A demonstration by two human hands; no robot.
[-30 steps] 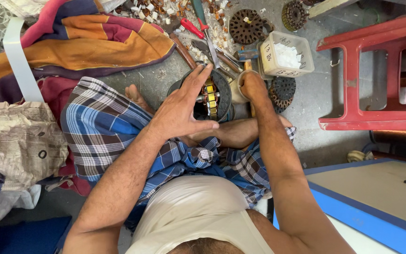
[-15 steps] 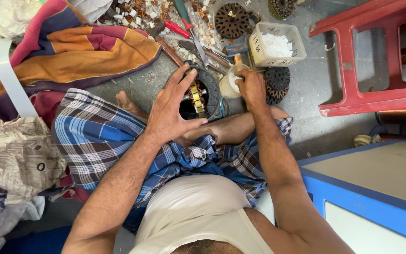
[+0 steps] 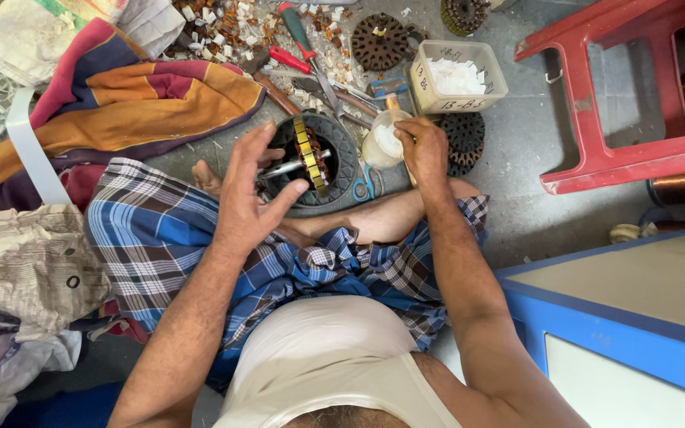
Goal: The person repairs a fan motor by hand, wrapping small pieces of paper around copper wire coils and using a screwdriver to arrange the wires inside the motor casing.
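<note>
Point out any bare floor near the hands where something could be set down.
Bare grey floor lies between the red stool and the right hand. Above the round motor housing it is crowded: screwdrivers, scraps and a white tub.

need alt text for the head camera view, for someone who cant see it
Seen from above, a person sitting on the floor spreads the left hand over a round black motor part in front of them, while the right hand grips a small pale bottle. Screwdrivers, a white plastic box and a red stool lie around.
</note>
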